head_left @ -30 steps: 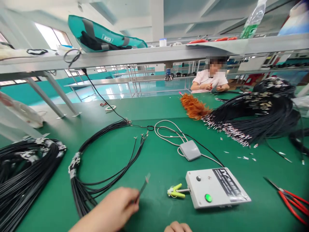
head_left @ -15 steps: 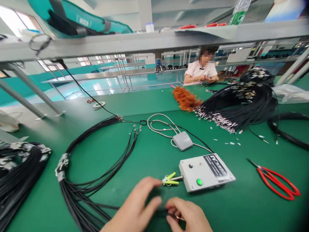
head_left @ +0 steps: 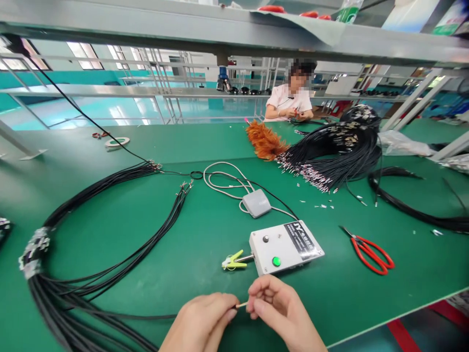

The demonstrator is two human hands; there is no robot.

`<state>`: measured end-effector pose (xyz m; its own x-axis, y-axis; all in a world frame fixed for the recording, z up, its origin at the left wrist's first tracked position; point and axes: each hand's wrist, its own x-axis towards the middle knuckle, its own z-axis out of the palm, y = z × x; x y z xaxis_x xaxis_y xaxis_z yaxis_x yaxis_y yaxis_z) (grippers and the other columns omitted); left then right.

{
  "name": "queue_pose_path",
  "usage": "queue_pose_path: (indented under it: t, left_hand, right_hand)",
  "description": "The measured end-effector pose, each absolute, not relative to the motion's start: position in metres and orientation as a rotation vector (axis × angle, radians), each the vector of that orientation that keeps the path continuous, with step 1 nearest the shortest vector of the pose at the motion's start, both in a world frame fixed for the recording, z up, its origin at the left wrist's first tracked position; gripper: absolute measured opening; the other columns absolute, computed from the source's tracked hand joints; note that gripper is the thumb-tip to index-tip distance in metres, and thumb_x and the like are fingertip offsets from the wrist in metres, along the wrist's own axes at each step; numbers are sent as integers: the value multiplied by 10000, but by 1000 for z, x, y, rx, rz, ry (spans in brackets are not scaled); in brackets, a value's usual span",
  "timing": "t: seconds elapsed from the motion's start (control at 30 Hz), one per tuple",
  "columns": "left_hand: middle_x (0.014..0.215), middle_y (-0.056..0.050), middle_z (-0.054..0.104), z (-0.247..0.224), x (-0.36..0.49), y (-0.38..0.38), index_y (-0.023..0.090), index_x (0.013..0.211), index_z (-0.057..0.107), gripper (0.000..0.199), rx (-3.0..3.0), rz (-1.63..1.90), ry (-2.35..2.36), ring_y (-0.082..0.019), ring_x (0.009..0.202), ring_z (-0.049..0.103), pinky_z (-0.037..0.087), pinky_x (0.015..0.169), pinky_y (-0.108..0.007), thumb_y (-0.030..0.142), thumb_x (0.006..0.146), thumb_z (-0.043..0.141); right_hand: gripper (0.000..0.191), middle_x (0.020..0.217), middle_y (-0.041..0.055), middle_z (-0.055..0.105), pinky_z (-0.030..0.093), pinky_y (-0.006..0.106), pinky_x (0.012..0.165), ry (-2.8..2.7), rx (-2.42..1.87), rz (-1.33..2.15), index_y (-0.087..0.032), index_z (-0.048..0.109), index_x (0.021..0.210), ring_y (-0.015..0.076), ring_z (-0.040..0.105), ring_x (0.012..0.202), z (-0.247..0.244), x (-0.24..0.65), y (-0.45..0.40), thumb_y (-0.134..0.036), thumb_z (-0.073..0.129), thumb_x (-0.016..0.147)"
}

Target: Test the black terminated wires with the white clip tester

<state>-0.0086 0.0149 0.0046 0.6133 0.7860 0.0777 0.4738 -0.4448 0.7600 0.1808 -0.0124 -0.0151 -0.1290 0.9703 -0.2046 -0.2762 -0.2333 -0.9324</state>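
Note:
My left hand [head_left: 205,318] is closed in a pinch around a black cable [head_left: 146,317], close to its end. A short pale length of inner wire [head_left: 242,305] sticks out from between its fingertips. The fingers of my right hand [head_left: 274,310] are curled around the tip of that wire, which they partly hide. Just beyond the hands lies a white control box [head_left: 284,249] with a green lit button. A yellow-green clip [head_left: 234,261] sits on the metal rod at its left side. The cable runs back to a large looped bundle of black cables [head_left: 34,274] on the left.
A grey pedal [head_left: 256,203] with a coiled cord lies behind the box. Red-handled snips [head_left: 372,252] rest at right. Farther back are an orange duster [head_left: 266,142], a heap of black cables [head_left: 330,151] and a tape roll [head_left: 117,142]. A person [head_left: 289,100] sits across the table.
The view has turned right, so the scene sits farther left. My left hand has gone from spread fingers to a pinch on the cable. My right hand has risen to the wire's tip.

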Motion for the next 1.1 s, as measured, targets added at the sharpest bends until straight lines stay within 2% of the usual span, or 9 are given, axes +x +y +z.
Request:
queue_pose_path:
  t: [0.2,0.3,0.43,0.67,0.73,0.8,0.9,1.03,1.1]
  left_hand:
    - [778,-32,715,5,-10,13,236,915,664,289,2035,540,990,-180,691,663,478,663,-232,251,973,382]
    - [691,-22,662,2,-11,12,214,829,634,334,1946,518,1014,-159,623,624,463,621,-213,301,986,352]
    - [639,-6,619,-1,-9,11,209,778,603,359,1864,562,1055,-146,579,587,436,582,-204,363,987,355]
    - [647,-8,618,-2,-7,10,210,731,583,373,1824,557,1065,-145,585,583,433,595,-208,375,984,365]
    - [660,-8,631,-4,-8,10,214,810,605,337,1789,572,1061,-150,599,593,441,603,-210,372,984,363]
    - [653,5,639,-6,-9,9,224,1021,613,280,1746,593,1071,-150,594,597,451,602,-213,362,981,372]
    - [685,1,657,-6,-8,8,241,1228,567,326,1682,630,1075,-160,634,616,497,656,-231,353,976,392]
    - [916,-65,669,-9,-4,9,245,1036,690,268,1608,782,1010,-213,881,645,533,820,-294,413,921,515]
    - [916,-60,631,-15,-2,11,232,918,705,259,1503,815,1032,-190,760,643,554,678,-268,459,868,591]
  right_hand:
    - [425,545,-60,508,305,199,496,-711,-969,1702,-167,579,799,60,426,475,-35,160,-8,-532,777,707]
    - [479,539,-71,493,248,185,437,-690,-889,1766,-181,538,777,36,346,420,-52,148,-12,-559,804,651]
    - [454,650,-36,557,311,196,482,-691,-888,1733,-175,564,809,46,394,475,-54,148,-18,-519,819,657]
    - [424,583,-40,538,308,211,513,-698,-984,1703,-157,626,801,69,448,496,-40,156,-13,-539,779,700]
    - [429,573,-44,527,331,212,513,-725,-1007,1680,-155,623,778,68,446,485,-41,152,-11,-543,783,689]
    - [438,554,-51,515,341,211,497,-742,-1011,1658,-157,606,752,66,438,461,-41,146,-10,-556,774,688]
    - [444,553,-41,536,337,205,469,-767,-998,1650,-162,571,716,62,440,434,-40,141,-8,-571,743,708]
    - [459,556,-54,516,321,193,435,-826,-1084,1625,-167,553,692,49,423,399,-38,142,-6,-588,736,692]
    - [471,514,-71,479,301,186,411,-853,-1151,1619,-179,522,671,53,417,380,-39,144,-5,-600,736,676]
